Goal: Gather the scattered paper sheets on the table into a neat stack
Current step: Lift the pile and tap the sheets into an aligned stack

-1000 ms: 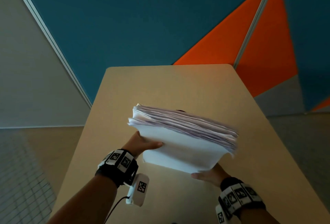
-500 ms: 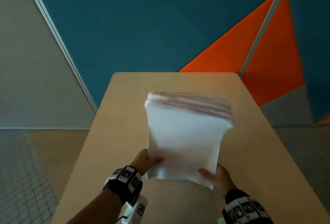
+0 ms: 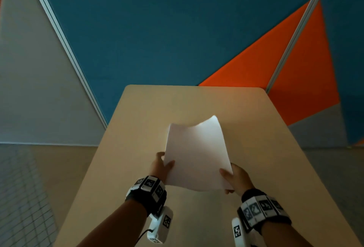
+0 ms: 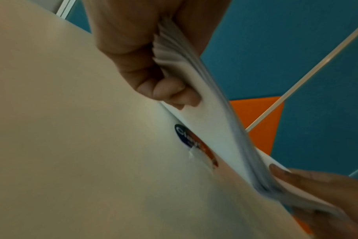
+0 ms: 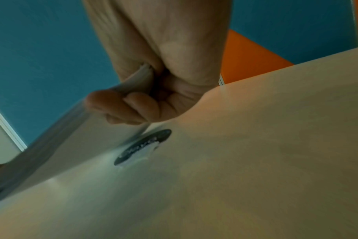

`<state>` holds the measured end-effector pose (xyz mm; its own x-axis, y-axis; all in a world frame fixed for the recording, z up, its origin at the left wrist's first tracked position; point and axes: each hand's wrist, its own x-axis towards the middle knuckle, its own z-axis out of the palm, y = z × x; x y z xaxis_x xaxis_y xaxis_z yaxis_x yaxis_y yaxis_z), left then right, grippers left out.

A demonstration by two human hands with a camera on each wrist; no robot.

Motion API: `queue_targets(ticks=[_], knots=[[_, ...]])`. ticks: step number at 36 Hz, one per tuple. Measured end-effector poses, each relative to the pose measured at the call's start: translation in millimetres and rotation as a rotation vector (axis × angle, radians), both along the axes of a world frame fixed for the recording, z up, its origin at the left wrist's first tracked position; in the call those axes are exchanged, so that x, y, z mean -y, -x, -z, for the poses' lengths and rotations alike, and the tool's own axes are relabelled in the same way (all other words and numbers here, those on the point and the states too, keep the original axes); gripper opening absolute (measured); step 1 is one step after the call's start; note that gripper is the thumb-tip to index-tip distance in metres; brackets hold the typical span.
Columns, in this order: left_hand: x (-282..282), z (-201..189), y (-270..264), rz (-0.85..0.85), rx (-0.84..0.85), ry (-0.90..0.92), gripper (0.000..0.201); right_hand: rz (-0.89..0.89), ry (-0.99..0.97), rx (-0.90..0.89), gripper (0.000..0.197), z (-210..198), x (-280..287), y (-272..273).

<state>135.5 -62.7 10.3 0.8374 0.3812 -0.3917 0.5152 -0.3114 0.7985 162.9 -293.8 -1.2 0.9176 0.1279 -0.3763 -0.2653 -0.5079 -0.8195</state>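
Note:
A thick stack of white paper sheets stands tilted on its near edge above the beige table, with its top bowed. My left hand grips its left side, thumb on the front face. My right hand grips the lower right side. In the left wrist view the curled fingers clamp the fanned sheet edges. In the right wrist view my fingers curl round the stack close to the tabletop.
A round dark sticker lies on the table under the stack, seen also as the sticker in the right wrist view. Blue and orange wall panels rise behind the table's far edge. Tiled floor lies to the left.
The stack has swung from lying nearly flat, edges toward me, to standing upright on its near edge. Both hands slid to its lower sides and moved nearer the table.

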Motion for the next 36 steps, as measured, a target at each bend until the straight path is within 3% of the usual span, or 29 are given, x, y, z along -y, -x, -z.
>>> queue_targets(ticks=[3, 7, 17, 21, 25, 31, 36], knots=[[3.3, 12.1, -2.2, 0.049, -0.071, -0.048, 0.054, 0.037, 0.025, -0.056, 0.041, 16.8, -0.9, -5.9], [5.0, 19.9, -3.2, 0.122, -0.144, -0.125, 0.060, 0.078, 0.045, -0.068, 0.035, 26.7, -1.5, -11.6], [11.5, 25.8, -2.7, 0.220, -0.206, -0.206, 0.066, 0.064, 0.182, -0.031, 0.052, 42.4, -2.4, -24.7], [9.1, 28.8, 3.2, 0.316, -0.179, -0.224, 0.095, 0.003, 0.204, -0.015, 0.067, 34.9, -1.2, -26.2], [7.9, 31.6, 8.9, 0.388, -0.195, -0.279, 0.116, -0.138, 0.349, 0.065, 0.102, 35.5, 6.8, -22.6], [11.8, 31.2, 11.7, 0.318, -0.179, -0.330, 0.087, -0.224, 0.412, 0.071, 0.088, 36.5, 10.8, -16.3], [10.0, 31.2, 9.9, 0.255, -0.208, -0.274, 0.069, -0.219, 0.483, 0.082, 0.091, 38.6, 5.8, -17.1]])
